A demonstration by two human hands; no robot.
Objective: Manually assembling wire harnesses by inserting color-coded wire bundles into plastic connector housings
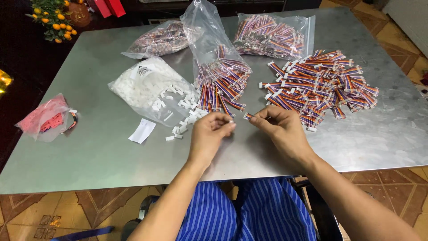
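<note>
A: What's pinched between the hands?

B: The left hand (pixel 211 129) has its fingers closed on a small white connector (pixel 231 121), and the right hand (pixel 278 125) nips the end of a short striped ribbon cable (pixel 248 116). The two pieces sit just apart, above the front middle of the grey metal desk (pixel 102 147).

A: And nearest to them?

B: Loose white connectors spill from an open clear bag (pixel 147 87) just behind the left hand. Beside that, another open bag of striped cables (pixel 220 78) stands with its top up, and a loose heap of cables (pixel 321 85) lies behind the right hand.

A: Farther out?

B: Two more filled bags at the far edge, a white paper slip (pixel 142 130), and a pink bag (pixel 44 117) well off at the left.
</note>
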